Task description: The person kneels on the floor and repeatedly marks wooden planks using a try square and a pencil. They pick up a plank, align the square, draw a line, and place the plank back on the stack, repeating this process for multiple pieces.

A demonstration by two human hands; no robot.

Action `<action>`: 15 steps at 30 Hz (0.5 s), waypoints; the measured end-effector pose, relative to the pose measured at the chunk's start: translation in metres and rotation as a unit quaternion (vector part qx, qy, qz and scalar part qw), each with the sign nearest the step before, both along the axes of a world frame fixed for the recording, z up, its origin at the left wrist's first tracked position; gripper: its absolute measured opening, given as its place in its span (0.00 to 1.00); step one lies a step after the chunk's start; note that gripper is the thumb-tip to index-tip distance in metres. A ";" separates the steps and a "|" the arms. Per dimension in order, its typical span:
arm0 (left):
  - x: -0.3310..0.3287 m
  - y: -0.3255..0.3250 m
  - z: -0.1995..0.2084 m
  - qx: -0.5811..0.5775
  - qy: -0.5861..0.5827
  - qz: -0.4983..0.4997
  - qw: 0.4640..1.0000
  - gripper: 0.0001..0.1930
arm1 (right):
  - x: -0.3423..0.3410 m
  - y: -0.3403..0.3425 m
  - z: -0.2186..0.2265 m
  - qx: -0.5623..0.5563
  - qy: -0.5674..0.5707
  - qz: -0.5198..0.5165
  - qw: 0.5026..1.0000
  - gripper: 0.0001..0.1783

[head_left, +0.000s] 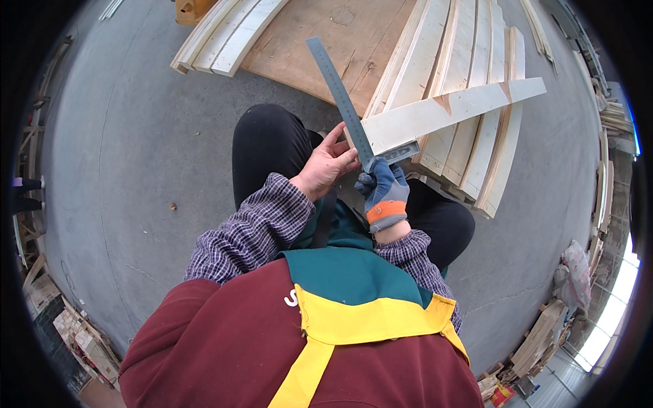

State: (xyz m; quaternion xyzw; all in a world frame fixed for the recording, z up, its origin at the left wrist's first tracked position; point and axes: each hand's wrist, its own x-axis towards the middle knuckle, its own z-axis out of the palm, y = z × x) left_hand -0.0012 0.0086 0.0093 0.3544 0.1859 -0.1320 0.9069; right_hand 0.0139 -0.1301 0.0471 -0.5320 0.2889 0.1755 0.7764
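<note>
A pale wooden board (469,107) with two brownish wedge-shaped marks lies slantwise over other planks, its near end in front of me. My bare left hand (322,170) has its fingers and thumb closed around that end. Across the end lies the long metal blade of a try square (335,85), pointing up and to the left. The square's grey stock (400,151) runs along the board's lower edge. My right hand (383,189), in a blue-grey glove with an orange cuff band, grips the square near its corner.
Several pale planks (462,149) lie side by side at the right on a brown wooden panel (326,41). More planks (228,34) rest at its left edge. Stacked timber (541,336) and a white sack (577,275) stand at the far right on the concrete floor (163,156).
</note>
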 end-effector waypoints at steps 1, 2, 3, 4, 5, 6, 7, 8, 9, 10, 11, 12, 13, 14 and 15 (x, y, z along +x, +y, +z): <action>0.000 0.000 0.000 -0.003 0.000 0.000 1.000 0.39 | 0.000 0.000 0.000 -0.002 -0.002 0.001 1.000 0.09; 0.000 0.000 0.000 -0.006 0.001 -0.001 1.000 0.39 | 0.000 0.000 0.000 -0.004 -0.004 0.001 1.000 0.09; -0.001 0.001 0.000 -0.006 -0.001 -0.001 1.000 0.39 | 0.000 0.000 0.000 -0.003 -0.006 0.001 1.000 0.09; -0.001 0.001 0.000 -0.008 -0.001 -0.002 1.000 0.39 | 0.000 0.000 0.000 -0.003 -0.007 0.002 1.000 0.09; -0.001 0.001 0.000 -0.010 -0.002 -0.003 1.000 0.39 | 0.000 0.000 0.000 -0.004 -0.009 0.001 1.000 0.09; -0.001 0.001 0.000 -0.006 0.000 -0.004 1.000 0.39 | 0.001 0.000 0.000 -0.004 -0.008 0.001 1.000 0.09; -0.001 0.000 0.001 -0.002 0.001 -0.006 1.000 0.39 | 0.000 0.000 -0.001 -0.006 -0.008 0.000 1.000 0.09; -0.001 0.000 0.001 0.002 0.003 -0.007 1.000 0.39 | 0.000 0.000 -0.001 -0.005 -0.010 0.001 1.000 0.09; -0.001 0.000 0.001 0.000 0.003 -0.005 1.000 0.38 | 0.001 0.000 -0.001 -0.006 -0.008 0.000 1.000 0.10; -0.001 0.000 0.001 -0.002 0.003 -0.004 1.000 0.38 | 0.001 0.000 -0.001 -0.006 -0.007 0.000 1.000 0.10; -0.001 0.000 0.002 -0.005 0.006 -0.002 1.000 0.38 | 0.001 0.000 -0.001 -0.005 -0.006 0.000 1.000 0.10; -0.001 0.000 0.002 -0.008 0.009 0.000 1.000 0.38 | 0.001 0.000 -0.001 -0.004 -0.005 0.000 1.000 0.11; 0.000 0.001 0.002 -0.011 0.014 0.003 1.000 0.39 | 0.001 0.000 0.000 -0.003 -0.004 0.000 1.000 0.11; 0.001 0.001 0.002 -0.019 0.013 0.006 1.000 0.39 | 0.001 0.000 0.000 -0.005 -0.002 -0.002 1.000 0.12; 0.001 0.001 0.002 -0.033 0.024 0.016 0.999 0.38 | 0.000 0.000 0.001 -0.003 -0.003 -0.003 1.000 0.12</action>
